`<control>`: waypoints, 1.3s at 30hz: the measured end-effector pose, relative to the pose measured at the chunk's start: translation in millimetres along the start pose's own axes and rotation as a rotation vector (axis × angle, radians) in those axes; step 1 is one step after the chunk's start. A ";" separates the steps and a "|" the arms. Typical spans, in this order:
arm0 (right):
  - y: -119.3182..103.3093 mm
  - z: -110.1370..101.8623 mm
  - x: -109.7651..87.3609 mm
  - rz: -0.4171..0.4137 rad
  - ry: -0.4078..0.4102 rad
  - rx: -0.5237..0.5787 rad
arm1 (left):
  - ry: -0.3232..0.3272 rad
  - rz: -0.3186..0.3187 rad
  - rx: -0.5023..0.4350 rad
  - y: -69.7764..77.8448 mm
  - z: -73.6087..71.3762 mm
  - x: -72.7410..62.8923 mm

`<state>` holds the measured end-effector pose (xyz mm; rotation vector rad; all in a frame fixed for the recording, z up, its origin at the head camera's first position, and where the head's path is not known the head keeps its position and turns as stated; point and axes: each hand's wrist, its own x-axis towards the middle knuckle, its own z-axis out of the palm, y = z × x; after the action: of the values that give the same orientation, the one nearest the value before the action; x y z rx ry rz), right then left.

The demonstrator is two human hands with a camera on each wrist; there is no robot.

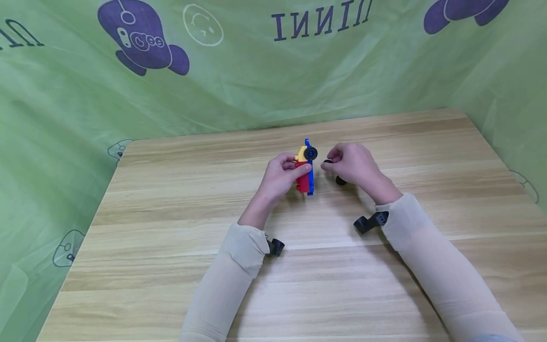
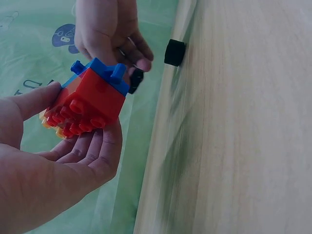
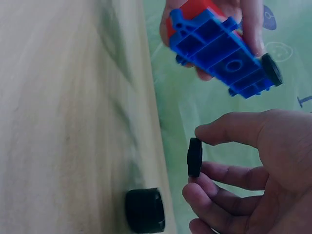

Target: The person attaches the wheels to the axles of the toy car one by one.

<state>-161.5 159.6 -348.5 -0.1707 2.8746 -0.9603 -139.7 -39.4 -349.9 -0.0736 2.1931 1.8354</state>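
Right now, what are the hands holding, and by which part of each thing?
The left hand grips the toy vehicle by its body's sides; the right hand pinches a black wheel by its outer rim.

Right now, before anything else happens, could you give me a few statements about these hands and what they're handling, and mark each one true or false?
1. The left hand holds the toy vehicle. True.
2. The right hand holds a red block. False: it pinches a loose black wheel.
3. Another round black piece rests on the table. True.
4. The toy's underside is yellow. False: its base is blue.
5. The toy has no wheel on it at all. False: a fitted wheel sits beside its yellow part.
6. Both hands are bare. True.
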 end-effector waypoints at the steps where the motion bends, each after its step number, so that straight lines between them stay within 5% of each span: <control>1: -1.7 -1.1 -0.7 -0.003 0.000 0.009 | 0.005 -0.001 -0.007 -0.1 -0.1 0.3; 25: -29.4 -14.9 -19.5 -0.159 0.060 0.206 | 0.064 -0.010 -0.084 -4.6 -6.1 5.2; 39: -38.8 -3.0 -25.8 -0.301 -0.001 0.204 | 0.083 -0.005 -0.134 -4.1 -8.3 5.3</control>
<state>-133.6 134.1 -321.0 -0.5975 2.7751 -1.2938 -145.4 -47.5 -353.9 -0.1856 2.1183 2.0094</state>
